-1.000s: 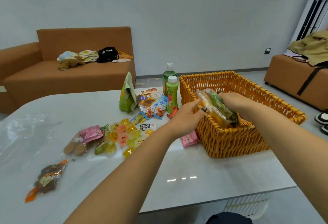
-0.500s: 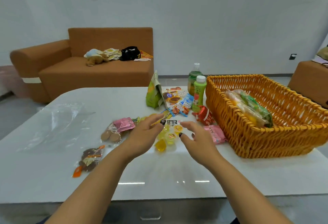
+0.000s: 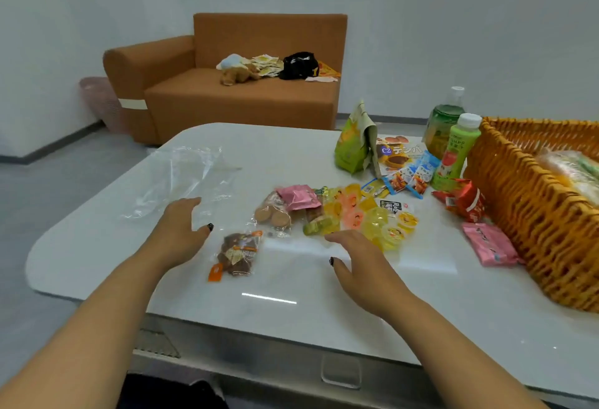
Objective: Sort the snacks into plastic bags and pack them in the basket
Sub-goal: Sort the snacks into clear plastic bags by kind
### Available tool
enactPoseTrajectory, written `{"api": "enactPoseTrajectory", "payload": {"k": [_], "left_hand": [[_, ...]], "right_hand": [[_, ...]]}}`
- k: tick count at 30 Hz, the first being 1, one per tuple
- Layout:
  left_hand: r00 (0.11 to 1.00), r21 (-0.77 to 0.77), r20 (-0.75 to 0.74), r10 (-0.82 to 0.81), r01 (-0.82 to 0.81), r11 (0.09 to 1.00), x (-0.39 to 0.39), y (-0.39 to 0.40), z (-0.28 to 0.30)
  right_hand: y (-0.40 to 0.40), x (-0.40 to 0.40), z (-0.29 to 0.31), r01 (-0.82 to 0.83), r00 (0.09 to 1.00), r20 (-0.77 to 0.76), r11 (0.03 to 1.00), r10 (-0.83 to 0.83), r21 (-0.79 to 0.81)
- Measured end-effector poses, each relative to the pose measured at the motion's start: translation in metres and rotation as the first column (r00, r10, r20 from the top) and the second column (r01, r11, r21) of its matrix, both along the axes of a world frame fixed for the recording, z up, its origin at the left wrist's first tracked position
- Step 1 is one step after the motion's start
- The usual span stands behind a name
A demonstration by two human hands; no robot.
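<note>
Snacks lie scattered across the middle of our white table (image 3: 291,311): a heap of yellow and orange jelly cups (image 3: 372,220), a pink wrapper (image 3: 298,197) on a clear pack of round biscuits (image 3: 272,215), and a clear pack of brown sweets (image 3: 238,253) nearest us. Our left hand (image 3: 181,230) hovers palm down, fingers loosely spread and bent, with its fingertips over the near edge of an empty clear plastic bag (image 3: 181,181) lying flat at the far left of the table; it grips nothing, and we cannot tell whether it touches the film. Our right hand (image 3: 359,266) is likewise spread and empty, palm down, thumb turned inward, its fingertips just beside the nearest jelly cups. Both forearms reach in from the near edge, the hands well apart with the pack of brown sweets between them. At the right stands the wicker basket (image 3: 518,214), with a filled bag (image 3: 570,168) already inside. Against its near left wall lie a red packet (image 3: 466,202) and a pink packet (image 3: 489,243). Farther off are a green pouch (image 3: 351,146) standing upright, a flat snack box (image 3: 400,152), small blue sachets (image 3: 418,175), a light green bottle (image 3: 455,152) and a dark green bottle (image 3: 442,123) behind it. Beyond the table is a brown sofa (image 3: 240,90) with odds and ends on its seat.
</note>
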State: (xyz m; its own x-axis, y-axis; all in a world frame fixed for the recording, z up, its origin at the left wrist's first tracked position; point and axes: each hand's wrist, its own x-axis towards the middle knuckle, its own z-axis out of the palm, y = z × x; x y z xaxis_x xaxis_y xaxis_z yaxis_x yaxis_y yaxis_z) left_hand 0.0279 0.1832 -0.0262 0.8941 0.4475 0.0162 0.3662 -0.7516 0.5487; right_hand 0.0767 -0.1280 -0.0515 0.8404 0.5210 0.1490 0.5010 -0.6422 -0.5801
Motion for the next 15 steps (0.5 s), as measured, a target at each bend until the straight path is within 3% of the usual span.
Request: {"api": "enactPoseTrajectory", "payload": {"k": [10, 15], "left_hand": [[0.993, 0.084, 0.003, 0.115, -0.115, 0.990, 0.051, 0.059, -0.042], [0.984, 0.220, -0.117, 0.137, -0.109, 0.969, 0.074, 0.064, -0.044]], "right_hand": [[0.030, 0.000, -0.011, -0.080, 0.996, 0.039, 0.996, 0.082, -0.032], [0.038, -0.003, -0.014, -0.106, 0.994, 0.020, 0.993, 0.107, -0.054]]}}
